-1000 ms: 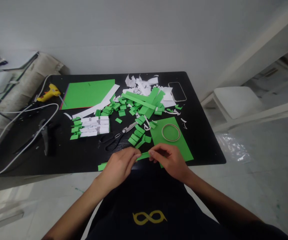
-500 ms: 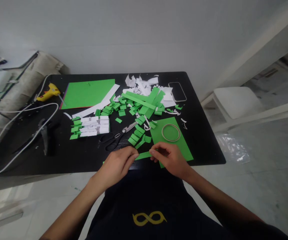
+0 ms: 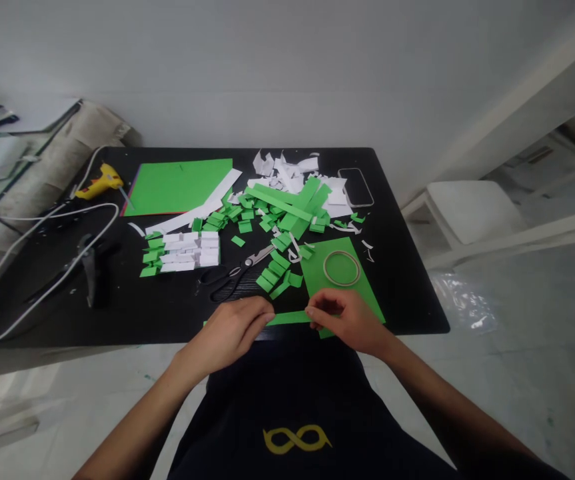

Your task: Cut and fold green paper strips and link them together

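Green pieces [image 3: 244, 227] already folded; seemingly unfolded strip [image 3: 290, 319] is pinched by left hand [image 3: 234, 327] and right hand [image 3: 346, 320] at near edge of tabletop [image 3: 407, 290].

Behind black worktop [image 3: 397, 293]: plain grey wall [image 3: 267, 80]. To the right: white seat [image 3: 462, 210]. Below: pale floor [image 3: 522, 393]. Lighting: dim, soft.

Free tabletop [image 3: 152, 307] left of hands [image 3: 237, 327] — scissors [image 3: 248, 263], green pieces [image 3: 273, 272] obstruct ahead.

The paper strip [image 3: 291, 318] is green; the tabletop [image 3: 398, 277] — black; the glue gun [image 3: 102, 183] — yellow.
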The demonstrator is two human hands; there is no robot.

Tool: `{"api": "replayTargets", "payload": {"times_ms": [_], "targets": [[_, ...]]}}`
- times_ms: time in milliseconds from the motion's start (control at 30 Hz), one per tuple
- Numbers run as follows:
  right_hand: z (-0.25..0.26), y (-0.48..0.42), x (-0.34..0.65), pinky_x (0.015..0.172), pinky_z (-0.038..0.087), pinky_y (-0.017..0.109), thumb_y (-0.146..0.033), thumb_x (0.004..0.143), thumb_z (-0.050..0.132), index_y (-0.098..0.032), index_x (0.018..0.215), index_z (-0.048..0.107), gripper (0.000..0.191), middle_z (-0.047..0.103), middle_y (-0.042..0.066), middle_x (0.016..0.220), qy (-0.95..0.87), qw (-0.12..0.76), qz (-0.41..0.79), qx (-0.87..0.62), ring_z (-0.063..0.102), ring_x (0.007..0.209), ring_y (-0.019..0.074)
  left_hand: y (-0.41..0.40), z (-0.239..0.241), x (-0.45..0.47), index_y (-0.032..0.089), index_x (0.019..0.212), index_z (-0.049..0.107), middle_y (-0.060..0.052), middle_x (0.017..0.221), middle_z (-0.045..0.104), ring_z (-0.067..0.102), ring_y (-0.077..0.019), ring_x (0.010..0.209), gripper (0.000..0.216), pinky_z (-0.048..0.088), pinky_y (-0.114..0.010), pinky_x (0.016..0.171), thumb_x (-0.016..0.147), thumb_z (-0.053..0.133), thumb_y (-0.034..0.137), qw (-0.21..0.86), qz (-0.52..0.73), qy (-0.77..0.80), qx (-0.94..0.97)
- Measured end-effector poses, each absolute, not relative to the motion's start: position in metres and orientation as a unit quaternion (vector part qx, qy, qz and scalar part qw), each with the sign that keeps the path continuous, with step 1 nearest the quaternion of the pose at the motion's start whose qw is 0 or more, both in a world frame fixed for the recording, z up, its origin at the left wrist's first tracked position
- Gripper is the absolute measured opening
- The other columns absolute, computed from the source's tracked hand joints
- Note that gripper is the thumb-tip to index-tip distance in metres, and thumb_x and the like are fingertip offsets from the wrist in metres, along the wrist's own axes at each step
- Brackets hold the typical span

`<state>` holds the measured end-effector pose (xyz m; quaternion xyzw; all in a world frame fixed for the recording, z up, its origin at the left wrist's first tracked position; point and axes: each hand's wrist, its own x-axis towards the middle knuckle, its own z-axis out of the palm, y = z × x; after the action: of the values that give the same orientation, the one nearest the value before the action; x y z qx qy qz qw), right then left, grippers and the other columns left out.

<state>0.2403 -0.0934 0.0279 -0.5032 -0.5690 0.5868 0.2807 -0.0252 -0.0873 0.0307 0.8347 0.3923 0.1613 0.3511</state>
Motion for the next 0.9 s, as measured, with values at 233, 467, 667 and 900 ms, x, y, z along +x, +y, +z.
{"api": "replayTargets", "payload": {"times_ms": [233, 467, 667, 900], "targets": [[0.03, -0.087, 0.257, 0.058, 0.049, 0.029, -0.036, 0.088, 0.072, -0.02, 0.078, 0.067, 0.02, 0.064, 0.0, 0.065, -0.591, 0.251, 0.571, -0.511, 0.061, 0.06, 0.0155, -0.086, 0.028, -0.024, 0.02, 0.102, 0.062, -0.002, 0.093, 0.069, 0.067, -0.0181, 0.084, 0.022, 0.048, -0.031, 0.077, 0.112, 0.044, 0.028, 0.357, 0.154, 0.387, 0.836], [0.027, -0.091, 0.237, 0.076, 0.057, 0.033, -0.038, 0.088, 0.078, -0.02, 0.101, 0.073, 0.023, 0.076, 0.005, 0.09, -0.616, 0.311, 0.532, -0.49, 0.072, 0.082, 0.0205, -0.086, 0.028, -0.02, 0.021, 0.102, 0.062, -0.002, 0.093, 0.069, 0.068, -0.0184, 0.084, 0.021, 0.049, -0.032, 0.078, 0.111, 0.045, 0.028, 0.365, 0.139, 0.392, 0.833], [0.026, -0.095, 0.226, 0.065, 0.054, 0.029, -0.033, 0.093, 0.072, -0.02, 0.084, 0.076, 0.017, 0.077, 0.002, 0.077, -0.618, 0.25, 0.567, -0.484, 0.071, 0.065, 0.0165, -0.087, 0.029, -0.017, 0.021, 0.105, 0.064, -0.002, 0.095, 0.071, 0.069, -0.0179, 0.086, 0.02, 0.049, -0.031, 0.079, 0.11, 0.047, 0.028, 0.376, 0.148, 0.385, 0.83], [0.028, -0.091, 0.238, 0.061, 0.053, 0.028, -0.034, 0.093, 0.071, -0.018, 0.082, 0.075, 0.019, 0.075, 0.003, 0.074, -0.605, 0.256, 0.56, -0.505, 0.071, 0.064, 0.0164, -0.082, 0.03, -0.037, 0.02, 0.1, 0.063, -0.001, 0.091, 0.07, 0.068, -0.016, 0.082, 0.021, 0.048, -0.028, 0.075, 0.111, 0.048, 0.03, 0.374, 0.144, 0.397, 0.826]]}}
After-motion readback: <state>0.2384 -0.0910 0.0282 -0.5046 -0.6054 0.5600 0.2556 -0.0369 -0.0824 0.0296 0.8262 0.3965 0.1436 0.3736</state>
